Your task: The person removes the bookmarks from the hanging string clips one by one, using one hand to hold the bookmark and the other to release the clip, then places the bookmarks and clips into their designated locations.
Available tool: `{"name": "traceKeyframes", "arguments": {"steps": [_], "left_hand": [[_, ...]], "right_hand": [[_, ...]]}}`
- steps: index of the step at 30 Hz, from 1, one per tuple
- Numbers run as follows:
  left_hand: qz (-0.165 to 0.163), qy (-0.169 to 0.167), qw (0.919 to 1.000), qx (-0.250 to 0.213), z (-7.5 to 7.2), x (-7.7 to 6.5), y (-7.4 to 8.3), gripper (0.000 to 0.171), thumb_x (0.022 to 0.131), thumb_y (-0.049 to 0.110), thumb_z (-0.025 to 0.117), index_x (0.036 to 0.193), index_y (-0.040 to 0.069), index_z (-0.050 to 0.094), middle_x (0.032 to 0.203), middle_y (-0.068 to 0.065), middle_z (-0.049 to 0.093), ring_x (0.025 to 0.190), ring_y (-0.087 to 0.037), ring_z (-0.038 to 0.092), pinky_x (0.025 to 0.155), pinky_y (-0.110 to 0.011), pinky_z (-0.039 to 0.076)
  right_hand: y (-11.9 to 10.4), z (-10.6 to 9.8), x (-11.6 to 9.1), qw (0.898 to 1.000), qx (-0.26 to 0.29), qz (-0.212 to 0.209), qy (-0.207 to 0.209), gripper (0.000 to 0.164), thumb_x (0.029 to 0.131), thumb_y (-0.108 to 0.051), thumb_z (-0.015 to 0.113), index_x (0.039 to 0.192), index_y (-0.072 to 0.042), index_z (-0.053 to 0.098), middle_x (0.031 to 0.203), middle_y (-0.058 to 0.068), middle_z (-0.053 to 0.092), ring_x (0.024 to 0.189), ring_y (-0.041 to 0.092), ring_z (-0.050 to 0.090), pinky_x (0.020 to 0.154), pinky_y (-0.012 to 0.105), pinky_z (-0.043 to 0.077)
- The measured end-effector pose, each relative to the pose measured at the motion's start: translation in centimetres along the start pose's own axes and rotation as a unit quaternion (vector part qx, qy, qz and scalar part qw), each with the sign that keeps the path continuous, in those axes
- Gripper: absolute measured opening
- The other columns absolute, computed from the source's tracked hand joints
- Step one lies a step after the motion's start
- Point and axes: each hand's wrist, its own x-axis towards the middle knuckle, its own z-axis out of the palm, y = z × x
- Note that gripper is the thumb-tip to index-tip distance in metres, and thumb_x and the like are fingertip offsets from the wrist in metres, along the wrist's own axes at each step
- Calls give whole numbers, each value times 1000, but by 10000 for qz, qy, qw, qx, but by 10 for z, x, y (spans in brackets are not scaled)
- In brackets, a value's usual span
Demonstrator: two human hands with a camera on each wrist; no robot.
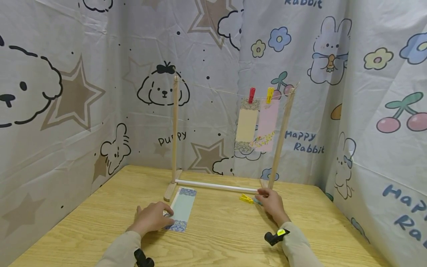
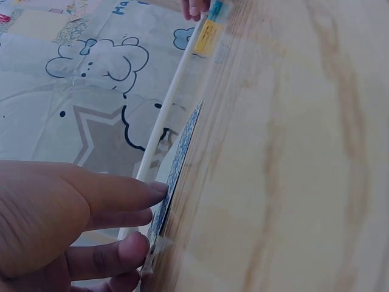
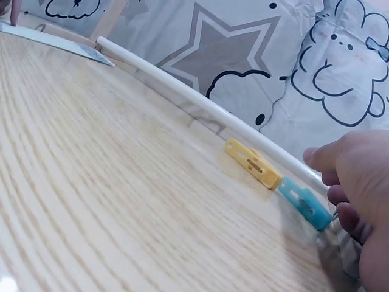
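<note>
A pale green card with blue patterned ends lies on the table, a whitish edge showing along its left side. My left hand is at its lower left, fingertips right at the card's edge; in the left wrist view the thumb and fingers are apart beside the blue patterned end. Over by the right post, my right hand hovers at a teal clothespin, its fingers loosely bent. A yellow clothespin lies end to end with the teal one on the table.
Behind the hands stands a wooden frame with a left post, a right post and a white bottom rod. From its string hang a cream card by a red clothespin and a pink card by a yellow one.
</note>
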Motion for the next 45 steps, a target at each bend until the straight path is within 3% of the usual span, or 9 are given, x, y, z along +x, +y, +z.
{"name": "traceKeyframes", "arguments": {"steps": [3, 5, 13, 17, 27, 31, 35, 40, 45], "left_hand": [[-1, -24, 10000, -22, 1, 0, -1, 22, 84, 31, 87, 103, 22, 81, 113, -6, 74, 116, -42, 64, 102, -87, 2], [13, -19, 10000, -23, 1, 0, -1, 22, 84, 31, 87, 103, 22, 81, 113, -5, 74, 116, -42, 64, 102, -87, 2], [-3, 6, 10000, 14, 0, 0, 1, 21, 84, 30, 87, 102, 21, 81, 113, -6, 74, 117, -43, 63, 102, -87, 3], [-5, 11, 10000, 12, 0, -1, 0, 21, 84, 30, 86, 102, 21, 81, 113, -7, 74, 116, -43, 63, 102, -87, 3], [-6, 36, 10000, 35, 2, 1, -2, 23, 83, 31, 87, 102, 21, 81, 112, -6, 74, 116, -42, 64, 102, -87, 2], [85, 262, 9996, -64, 4, 3, -1, 29, 82, 27, 87, 109, 19, 79, 91, 2, 72, 95, -27, 69, 104, -85, 1], [321, 672, 9967, -326, 5, 4, 1, 36, 84, 20, 86, 118, 14, 76, 72, 10, 60, 72, -14, 58, 106, -83, 4], [698, 1068, 9905, -520, 8, 6, 3, 41, 86, 14, 85, 124, 10, 72, 69, 9, 54, 64, -14, 48, 98, -65, 31], [875, 1274, 9859, -646, 10, 8, 5, 44, 85, 12, 85, 127, 11, 70, 78, 8, 57, 73, -15, 52, 81, -47, 43]], "right_hand": [[-5, -5, 3, 9959, 829, 363, 67, 38, 100, -18, 72, 132, 2, 67, 125, 17, 68, 114, 33, 62, 94, 45, 50], [-10, -11, 5, 9869, 1469, 644, 179, 41, 102, -21, 70, 135, 1, 65, 126, 15, 68, 113, 28, 62, 92, 41, 51], [-32, -30, 10, 9226, 3694, 1109, 106, 38, 102, -27, 69, 136, -10, 62, 111, -8, 70, 95, 10, 60, 79, 27, 49], [-39, -31, 10, 9076, 4064, 1052, 90, 27, 101, -24, 71, 126, -15, 66, 105, -9, 72, 92, 11, 60, 76, 25, 47], [-43, -33, 11, 8988, 4267, 1001, 115, 13, 100, -21, 73, 112, -20, 69, 101, -8, 72, 89, 11, 60, 71, 23, 47], [-46, -35, 12, 9005, 4234, 982, 115, 19, 101, -21, 71, 119, -16, 67, 103, -8, 72, 90, 10, 59, 71, 23, 47], [-49, -37, 13, 8996, 4270, 911, 95, 38, 102, -24, 70, 135, -6, 59, 103, -9, 72, 89, 9, 59, 69, 22, 47], [-50, -38, 14, 8956, 4355, 906, 33, 49, 103, -24, 68, 143, -2, 53, 105, -8, 71, 88, 9, 59, 66, 21, 46], [-50, -41, 12, 8906, 4465, 863, 32, 46, 103, -24, 69, 141, -3, 55, 108, -6, 71, 90, 11, 59, 66, 21, 45]]}}
